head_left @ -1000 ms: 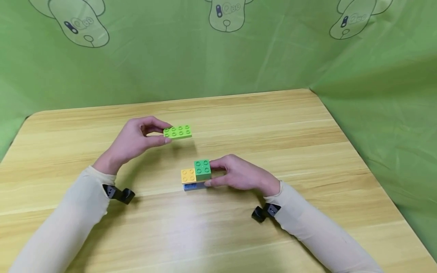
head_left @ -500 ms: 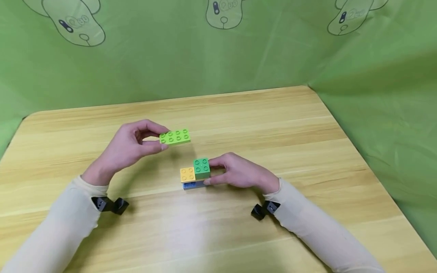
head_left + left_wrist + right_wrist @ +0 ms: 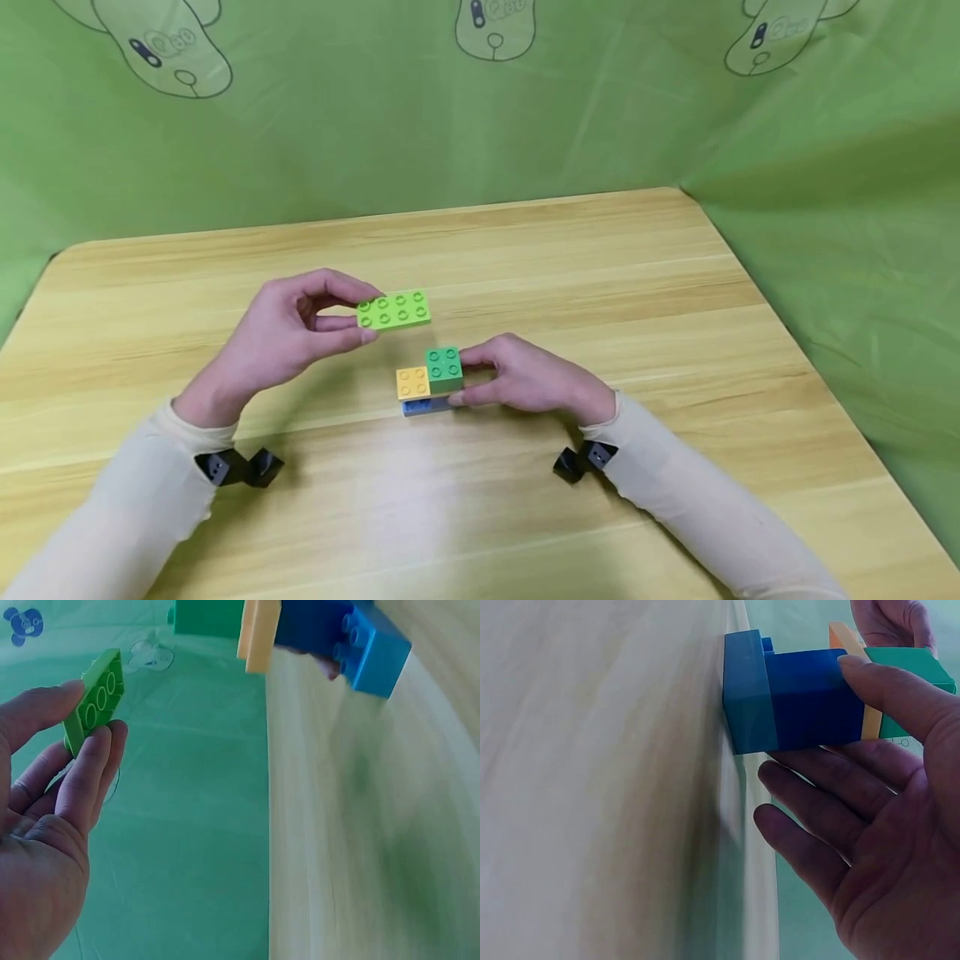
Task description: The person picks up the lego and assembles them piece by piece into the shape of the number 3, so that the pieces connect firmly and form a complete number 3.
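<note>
My left hand (image 3: 273, 342) pinches a flat lime-green building brick (image 3: 405, 312) by its left end, thumb on the near side, studs up. The left wrist view shows its hollow underside. My right hand (image 3: 525, 377) grips a stack of bricks from the right, with the thumb on the dark blue brick (image 3: 814, 697). From the bottom up, the stack has a lighter blue brick (image 3: 750, 697), the dark blue one, a flat yellow-orange brick (image 3: 412, 382) and a green brick (image 3: 445, 368). The lime-green brick is held above and behind this stack, apart from it.
A wood-grain table (image 3: 525, 517) lies under both hands. Behind it and along its right side hangs a green cloth (image 3: 360, 125) with printed animal heads. Each wrist carries a small black camera, such as the left wrist's camera (image 3: 262, 468).
My left hand and the lime-green brick first moved toward me and slightly left, then the brick shifted slightly right, ending nearer the stack. The right hand and the stack stayed nearly still.
</note>
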A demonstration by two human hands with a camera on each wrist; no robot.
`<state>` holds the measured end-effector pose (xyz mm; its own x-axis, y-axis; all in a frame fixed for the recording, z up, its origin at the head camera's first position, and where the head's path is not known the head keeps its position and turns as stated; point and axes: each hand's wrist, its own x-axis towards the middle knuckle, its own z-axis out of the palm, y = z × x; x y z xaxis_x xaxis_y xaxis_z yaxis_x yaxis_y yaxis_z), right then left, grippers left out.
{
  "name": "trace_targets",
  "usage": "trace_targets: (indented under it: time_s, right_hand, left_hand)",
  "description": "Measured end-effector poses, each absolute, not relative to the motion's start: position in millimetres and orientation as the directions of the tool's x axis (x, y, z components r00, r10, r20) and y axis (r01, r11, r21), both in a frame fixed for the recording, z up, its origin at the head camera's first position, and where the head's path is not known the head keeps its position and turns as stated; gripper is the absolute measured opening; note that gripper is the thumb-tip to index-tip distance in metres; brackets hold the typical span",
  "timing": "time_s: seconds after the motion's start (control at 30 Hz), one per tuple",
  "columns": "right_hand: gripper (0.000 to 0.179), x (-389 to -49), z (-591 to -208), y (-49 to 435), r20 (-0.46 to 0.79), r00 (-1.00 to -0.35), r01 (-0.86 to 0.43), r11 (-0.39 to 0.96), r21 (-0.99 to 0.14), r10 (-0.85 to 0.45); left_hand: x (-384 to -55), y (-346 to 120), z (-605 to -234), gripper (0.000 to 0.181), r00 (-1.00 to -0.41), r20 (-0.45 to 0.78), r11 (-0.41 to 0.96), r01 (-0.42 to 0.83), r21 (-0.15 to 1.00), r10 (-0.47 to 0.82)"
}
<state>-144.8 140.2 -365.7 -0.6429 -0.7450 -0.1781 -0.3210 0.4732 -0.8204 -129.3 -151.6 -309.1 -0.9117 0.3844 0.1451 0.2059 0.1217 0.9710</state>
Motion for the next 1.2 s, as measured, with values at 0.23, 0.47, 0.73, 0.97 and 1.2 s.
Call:
trace_targets:
  time_s: [0.23,0.47,0.73,0.97,1.2]
  right_hand:
    - [0.031,-146,-363,140,-0.175,-0.644,-0.319,0.469,-0.823,-0.745]
    - [0.034,-147,-364,139,-0.159,-0.63,-0.341,0.454,-0.823,-0.76]
    - [0.039,-147,-364,139,-0.164,-0.622,-0.345,0.457,-0.82,-0.765]
    - [0.039,-147,-365,139,-0.162,-0.62,-0.34,0.449,-0.827,-0.768]
    - [0.035,-148,-367,139,-0.157,-0.624,-0.341,0.447,-0.827,-0.766]
  left_hand:
    - [-115,-145,-303,0.031,-0.897,0.136,0.135,0.21,0.968,0.42]
    - [-105,-138,-302,0.03,-0.876,0.176,0.128,0.258,0.957,0.45]
    - [-99,-130,-302,0.029,-0.864,0.173,0.14,0.268,0.953,0.472]
    - [-98,-129,-305,0.028,-0.863,0.16,0.154,0.263,0.952,0.48]
    - [-99,-125,-310,0.032,-0.85,0.171,0.159,0.283,0.946,0.498]
